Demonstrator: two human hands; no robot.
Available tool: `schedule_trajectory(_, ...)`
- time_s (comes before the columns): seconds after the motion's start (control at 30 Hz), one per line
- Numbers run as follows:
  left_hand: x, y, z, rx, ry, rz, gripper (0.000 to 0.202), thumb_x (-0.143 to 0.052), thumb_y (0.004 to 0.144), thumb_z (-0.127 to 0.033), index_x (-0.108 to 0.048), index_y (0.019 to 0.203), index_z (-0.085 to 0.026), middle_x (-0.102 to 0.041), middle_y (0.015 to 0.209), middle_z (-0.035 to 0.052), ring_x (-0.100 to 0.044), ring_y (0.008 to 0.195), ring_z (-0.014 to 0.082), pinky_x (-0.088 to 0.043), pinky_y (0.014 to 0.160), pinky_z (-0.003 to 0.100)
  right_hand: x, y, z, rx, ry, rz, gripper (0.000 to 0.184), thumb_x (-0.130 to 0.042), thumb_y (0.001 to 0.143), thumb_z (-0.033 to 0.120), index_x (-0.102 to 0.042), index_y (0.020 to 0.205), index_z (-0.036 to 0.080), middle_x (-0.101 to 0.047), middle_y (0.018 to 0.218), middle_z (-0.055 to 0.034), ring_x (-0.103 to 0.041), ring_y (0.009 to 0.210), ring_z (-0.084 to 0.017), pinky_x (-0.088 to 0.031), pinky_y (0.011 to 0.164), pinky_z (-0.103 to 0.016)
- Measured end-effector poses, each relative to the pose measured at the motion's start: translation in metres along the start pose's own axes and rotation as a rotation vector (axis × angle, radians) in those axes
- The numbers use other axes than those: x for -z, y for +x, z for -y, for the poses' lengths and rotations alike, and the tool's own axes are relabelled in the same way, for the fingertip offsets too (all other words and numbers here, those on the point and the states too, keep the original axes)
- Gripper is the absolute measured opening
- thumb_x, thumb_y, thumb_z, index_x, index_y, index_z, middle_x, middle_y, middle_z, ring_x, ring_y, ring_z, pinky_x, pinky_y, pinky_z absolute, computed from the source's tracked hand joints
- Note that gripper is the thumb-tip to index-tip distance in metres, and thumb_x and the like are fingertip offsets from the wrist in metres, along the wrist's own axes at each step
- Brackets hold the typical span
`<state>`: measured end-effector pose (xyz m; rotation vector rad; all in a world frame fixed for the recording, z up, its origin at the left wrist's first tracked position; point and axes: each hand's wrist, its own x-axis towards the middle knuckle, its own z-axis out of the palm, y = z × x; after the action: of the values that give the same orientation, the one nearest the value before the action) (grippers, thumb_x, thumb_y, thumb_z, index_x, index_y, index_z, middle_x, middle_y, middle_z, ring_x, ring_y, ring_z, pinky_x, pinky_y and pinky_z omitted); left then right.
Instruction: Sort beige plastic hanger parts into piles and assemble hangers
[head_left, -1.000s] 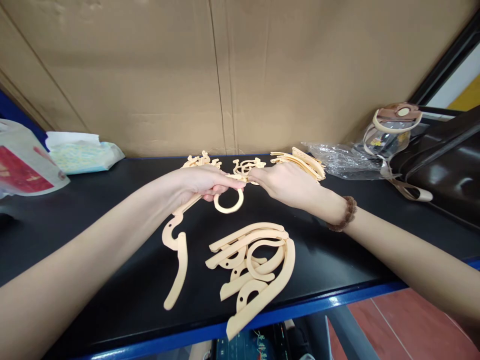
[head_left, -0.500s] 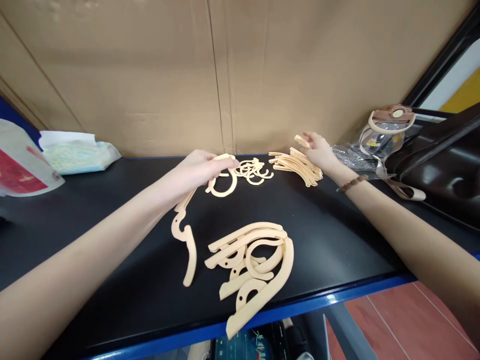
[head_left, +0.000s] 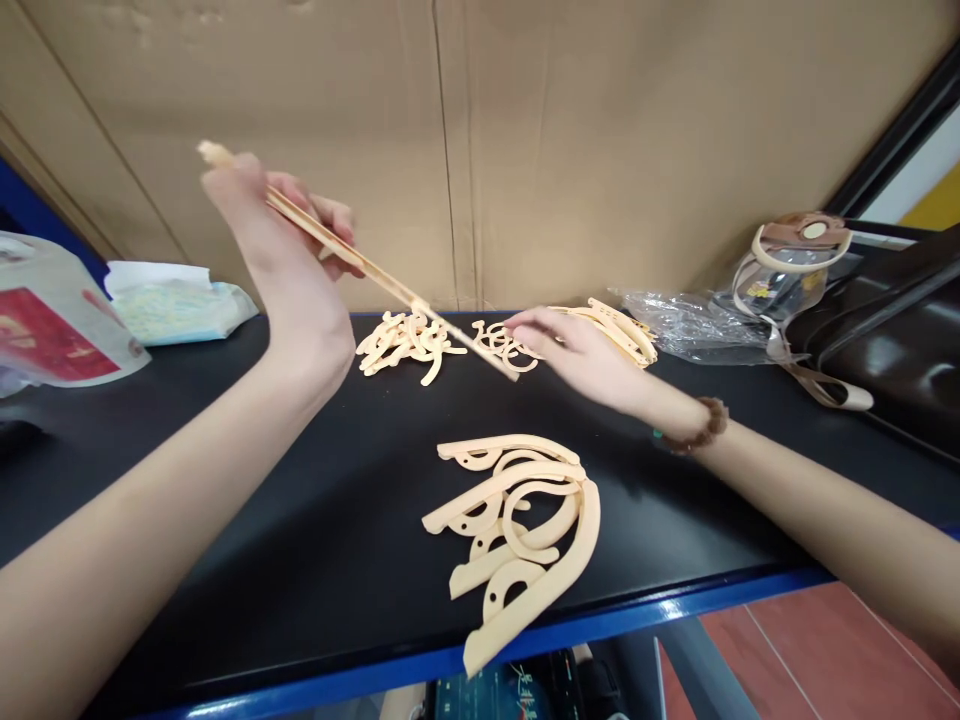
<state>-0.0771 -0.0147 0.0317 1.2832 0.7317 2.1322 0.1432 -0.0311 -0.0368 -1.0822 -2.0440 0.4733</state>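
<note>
My left hand (head_left: 281,235), raised at the left above the table, is closed on a long, thin beige plastic hanger piece (head_left: 386,284), seen nearly edge-on and slanting down to the right. My right hand (head_left: 581,355) hovers low with fingers stretched out, its tips at a small pile of beige hooks (head_left: 491,345). Whether it touches a hook is unclear. Behind it lies a stack of curved hanger arms (head_left: 626,338), partly hidden. Another pile of short beige pieces (head_left: 401,345) sits under the held piece. Several folded hangers (head_left: 517,477) overlap near the front edge.
A brown cardboard wall (head_left: 600,150) closes off the back of the black table (head_left: 285,520). Tissues (head_left: 176,305) and a white-and-red bag (head_left: 67,320) stand left. Clear plastic wrap (head_left: 682,325), a strapped bottle (head_left: 795,265) and a dark bag (head_left: 900,330) are at right.
My left hand has lifted up and left with the hanger piece, uncovering the short-piece pile. My right hand has moved left from the arm stack to the hooks; the small piece it held no longer shows there.
</note>
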Motion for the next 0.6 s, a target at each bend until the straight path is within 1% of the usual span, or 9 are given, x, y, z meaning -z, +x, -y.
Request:
schedule_trajectory(0.03,0.001,0.0,0.0,-0.011,-0.039,-0.008,0.049,-0.01,0.103,-0.027,-0.037,0.062,-0.022,-0.033,0.06,-0.0019,-0.046,0.056,0.0084,-0.035,0.052,0.023,-0.008,-0.004,0.008,-0.003,0.075,0.057,0.037,-0.047,0.095,0.042,-0.057,0.122,0.019,-0.067,0.118,-0.0083,-0.061,0.109,-0.019,-0.045,0.098,-0.04)
schedule_trajectory(0.1,0.001,-0.003,0.003,0.058,-0.06,0.001,0.045,-0.013,0.102,-0.024,-0.039,0.065,-0.022,-0.041,0.062,-0.0011,-0.051,0.059,0.0087,-0.041,0.056,0.023,-0.018,-0.009,0.018,-0.047,0.254,0.155,0.052,-0.056,0.09,0.039,-0.042,0.136,0.02,-0.067,0.118,-0.0089,-0.062,0.108,-0.018,-0.046,0.099,-0.04)
schedule_trajectory(0.17,-0.001,-0.01,0.01,0.165,-0.048,0.019,0.039,-0.017,0.101,-0.022,-0.042,0.07,-0.022,-0.049,0.068,-0.0008,-0.053,0.059,0.0097,-0.044,0.054,0.024,-0.022,-0.01,0.02,-0.115,0.436,0.178,0.064,-0.064,0.084,0.029,-0.033,0.139,0.02,-0.07,0.103,-0.0055,-0.065,0.097,-0.017,-0.048,0.096,-0.039)
schedule_trajectory(0.27,-0.007,-0.027,0.02,0.252,-0.038,0.079,0.029,-0.026,0.1,-0.026,-0.047,0.08,-0.023,-0.057,0.076,-0.0005,-0.059,0.061,0.0127,-0.052,0.054,0.028,-0.018,-0.007,0.018,-0.233,0.586,0.119,0.056,-0.063,0.081,0.017,-0.039,0.132,0.021,-0.067,0.087,0.0008,-0.065,0.081,-0.014,-0.053,0.084,-0.034)
schedule_trajectory(0.33,-0.011,-0.038,0.021,0.305,-0.031,0.135,0.019,-0.033,0.098,-0.022,-0.047,0.085,-0.025,-0.063,0.08,-0.0001,-0.067,0.07,0.0152,-0.058,0.064,0.03,-0.014,-0.006,0.018,-0.284,0.559,0.028,0.041,-0.059,0.084,0.017,-0.048,0.123,0.021,-0.066,0.092,-0.0003,-0.063,0.078,-0.012,-0.054,0.076,-0.03)
schedule_trajectory(0.4,-0.013,-0.045,0.019,0.379,-0.041,0.165,0.015,-0.036,0.095,-0.015,-0.043,0.087,-0.026,-0.068,0.085,0.0,-0.071,0.082,0.0167,-0.059,0.075,0.03,-0.011,-0.006,0.022,-0.316,0.527,-0.025,0.028,-0.058,0.088,0.025,-0.054,0.116,0.02,-0.065,0.101,-0.0032,-0.063,0.084,-0.012,-0.054,0.076,-0.028)
schedule_trajectory(0.5,-0.014,-0.051,0.015,0.465,-0.052,0.203,0.013,-0.04,0.095,-0.011,-0.041,0.092,-0.024,-0.072,0.099,0.0037,-0.071,0.096,0.0181,-0.059,0.084,0.032,-0.007,-0.006,0.025,-0.345,0.603,0.099,0.041,-0.063,0.086,0.034,-0.051,0.123,0.02,-0.066,0.103,-0.0046,-0.065,0.089,-0.014,-0.056,0.079,-0.029)
schedule_trajectory(0.53,-0.013,-0.052,0.015,0.493,-0.037,0.237,0.011,-0.042,0.095,-0.011,-0.043,0.094,-0.022,-0.072,0.105,0.0065,-0.071,0.098,0.0191,-0.059,0.084,0.033,-0.004,-0.005,0.024,-0.333,0.629,0.12,0.045,-0.066,0.083,0.029,-0.049,0.124,0.02,-0.066,0.1,-0.0034,-0.065,0.086,-0.013,-0.056,0.077,-0.029)
schedule_trajectory(0.6,-0.012,-0.052,0.017,0.548,0.008,0.313,0.007,-0.044,0.095,-0.011,-0.047,0.097,-0.017,-0.071,0.112,0.0115,-0.072,0.095,0.0205,-0.059,0.083,0.034,0.004,-0.001,0.018,-0.283,0.624,0.032,0.047,-0.066,0.077,0.013,-0.05,0.121,0.02,-0.064,0.092,0.0,-0.062,0.073,-0.01,-0.056,0.069,-0.026)
